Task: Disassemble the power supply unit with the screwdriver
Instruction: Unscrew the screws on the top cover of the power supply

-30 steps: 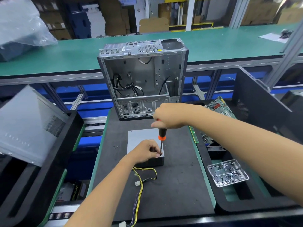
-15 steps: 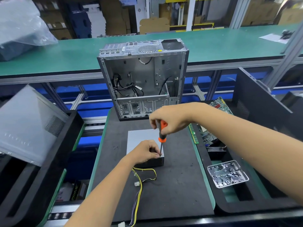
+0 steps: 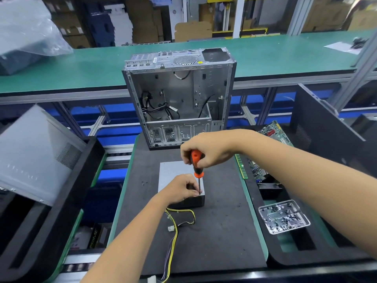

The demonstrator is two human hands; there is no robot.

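From the head camera we see that our right hand (image 3: 206, 149) has shifted its grasp since a second ago: then it covered the top of the orange-and-black-handled screwdriver (image 3: 197, 166), now more of the orange handle shows below our curled fingers, which grip it near its top. The tool stands almost upright, long axis vertical, handle up and thin metal shaft pointing down onto the near right corner of the grey metal box-shaped power supply unit (image 3: 173, 172). That unit has not moved; it lies flat on the dark foam mat (image 3: 220, 231) at the middle of the bench, its bundle of yellow and black wires (image 3: 179, 219) trailing toward us. Our left hand (image 3: 181, 189) stays on the unit's near edge, fingers curled and pinched around the shaft tip, as before. Beyond the unit stands the open silver computer case (image 3: 179, 94), unchanged. To the right sit a small clear tray of screws (image 3: 283, 216) and a green circuit board (image 3: 273, 135).
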